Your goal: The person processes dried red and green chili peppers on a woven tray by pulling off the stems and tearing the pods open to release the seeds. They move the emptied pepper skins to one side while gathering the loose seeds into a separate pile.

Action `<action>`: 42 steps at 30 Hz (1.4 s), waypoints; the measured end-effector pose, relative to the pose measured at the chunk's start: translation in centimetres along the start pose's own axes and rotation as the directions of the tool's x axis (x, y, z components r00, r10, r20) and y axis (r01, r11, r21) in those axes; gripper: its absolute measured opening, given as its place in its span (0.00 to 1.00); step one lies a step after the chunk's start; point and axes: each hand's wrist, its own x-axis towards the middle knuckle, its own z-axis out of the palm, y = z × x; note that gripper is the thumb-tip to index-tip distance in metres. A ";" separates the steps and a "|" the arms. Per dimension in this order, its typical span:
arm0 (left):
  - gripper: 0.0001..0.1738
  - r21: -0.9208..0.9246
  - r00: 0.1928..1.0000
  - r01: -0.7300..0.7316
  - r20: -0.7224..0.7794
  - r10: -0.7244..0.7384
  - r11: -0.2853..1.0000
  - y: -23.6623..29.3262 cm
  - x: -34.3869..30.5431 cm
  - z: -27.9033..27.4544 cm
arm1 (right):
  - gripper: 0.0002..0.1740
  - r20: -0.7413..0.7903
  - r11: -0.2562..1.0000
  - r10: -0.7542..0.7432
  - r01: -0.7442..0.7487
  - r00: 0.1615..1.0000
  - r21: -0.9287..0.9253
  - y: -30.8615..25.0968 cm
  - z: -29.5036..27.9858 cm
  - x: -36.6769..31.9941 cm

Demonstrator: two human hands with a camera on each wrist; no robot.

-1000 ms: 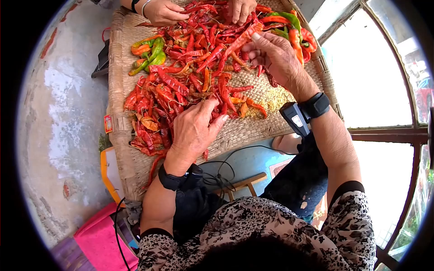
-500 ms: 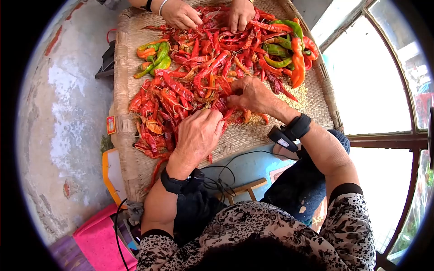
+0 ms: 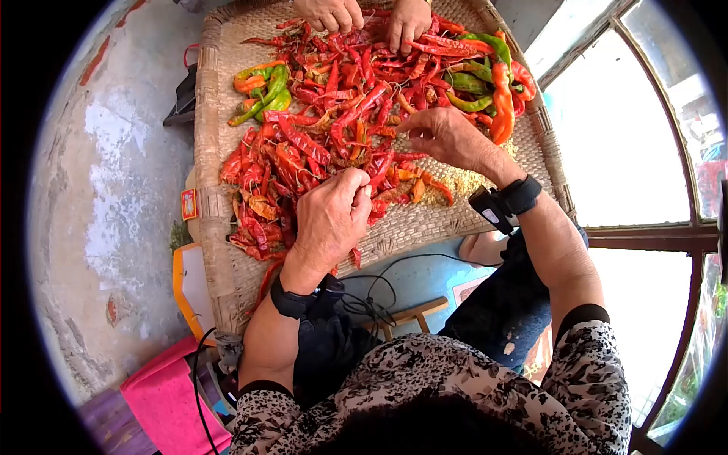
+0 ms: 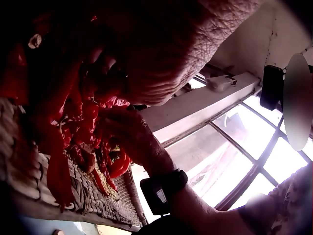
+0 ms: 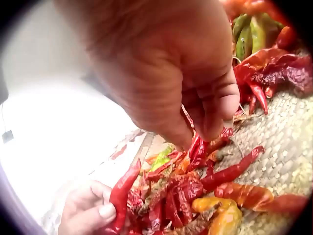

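Observation:
Red chili peppers point(image 3: 303, 140) lie heaped on a woven tray point(image 3: 402, 235). My left hand point(image 3: 331, 220) is at the heap's near edge; in the right wrist view its thumb and fingers pinch an upright red pepper point(image 5: 124, 193). My right hand point(image 3: 453, 140) is over the heap's right part, palm down, fingers bent and apart from the thumb. Seen from the right wrist, that hand point(image 5: 171, 73) hangs over the peppers, and no pepper clearly shows in its grip. The left wrist view is dark around the left fingers.
Another person's hands point(image 3: 330, 14) point(image 3: 409, 24) touch peppers at the far side. Green and orange peppers lie at left point(image 3: 262, 91) and right point(image 3: 500, 95). Pale seeds point(image 3: 462, 182) are scattered at right. Below are a cable and wooden stool point(image 3: 417, 312); a window point(image 3: 622, 136) stands at right.
The long red pepper my right hand held up a second ago is out of its grip. That hand came down near my left hand, then moved up and away. The other person's left-side hand shifted right.

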 end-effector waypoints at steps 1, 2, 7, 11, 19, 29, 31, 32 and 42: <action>0.05 -0.012 1.000 0.015 -0.013 -0.015 1.000 0.0 0.1 0.0 | 0.16 0.061 0.988 -0.016 0.025 0.998 -0.155 -0.9 1.2 -0.2; 0.05 -0.012 1.000 0.015 -0.011 -0.016 1.000 -0.1 0.1 0.0 | 0.12 0.013 0.975 -0.054 0.055 0.998 -0.217 -1.2 2.5 -0.4; 0.05 -0.103 0.991 0.131 -0.009 -0.133 0.986 -0.2 0.2 -0.5 | 0.08 -0.045 0.948 -0.073 0.056 0.996 -0.313 -2.3 2.4 -0.4; 0.04 -0.321 0.980 0.179 -0.020 -0.196 0.930 -0.2 0.3 -0.6 | 0.08 0.046 0.987 0.099 -0.092 0.994 -0.130 -2.9 -0.8 -1.0; 0.04 -0.349 0.976 0.210 0.026 -0.214 0.913 0.0 0.4 -0.5 | 0.12 0.217 0.941 0.236 -0.278 0.947 0.191 -1.9 -4.4 -2.1; 0.04 -0.250 0.988 0.130 0.118 -0.103 0.960 0.2 0.2 0.1 | 0.19 -0.090 0.953 -0.298 0.301 0.950 0.026 -5.4 1.0 -2.7; 0.04 -0.275 0.982 0.137 0.165 -0.094 0.952 0.5 0.0 0.2 | 0.11 0.054 0.963 -0.229 0.218 0.972 0.157 -5.7 1.5 -2.8; 0.04 -0.298 0.985 0.133 0.144 -0.093 0.945 0.4 -0.1 0.4 | 0.11 0.087 0.969 -0.167 0.147 0.982 0.198 -5.9 1.0 -2.6; 0.11 -0.052 0.993 0.027 0.118 -0.021 0.998 -0.2 0.0 0.2 | 0.19 -0.675 0.799 -0.231 -0.259 0.701 -0.542 -0.3 -3.4 -1.0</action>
